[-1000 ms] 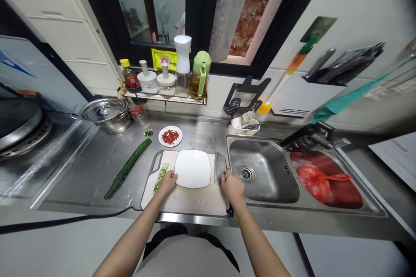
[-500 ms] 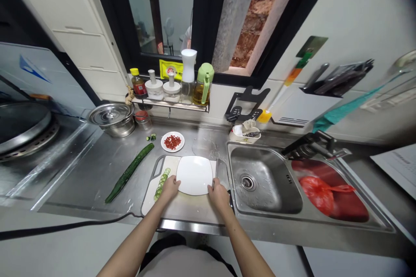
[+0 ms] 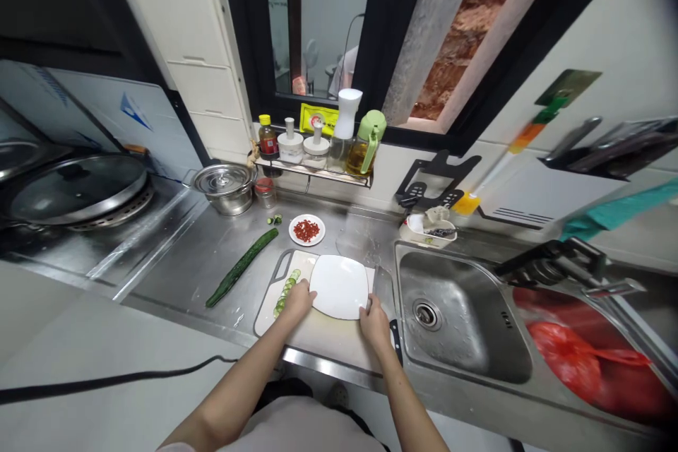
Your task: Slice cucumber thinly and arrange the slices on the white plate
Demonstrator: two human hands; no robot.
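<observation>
Head view: your left hand (image 3: 298, 300) and right hand (image 3: 375, 318) pinch opposite edges of the white plate (image 3: 339, 287); cutting board (image 3: 329, 343) beneath.

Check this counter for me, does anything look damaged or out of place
Small green pieces, perhaps cucumber ends, lie loose on the metal counter, apart from the slices on the cutting board, so they look stray. Nothing looks broken.

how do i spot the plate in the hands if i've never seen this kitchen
Find the sink, then the cutting board just left of it. At the board, the left hand and right hand hold the white plate by its sides. It is bigger and squarish, while the nearby round plate carries red bits.
</observation>
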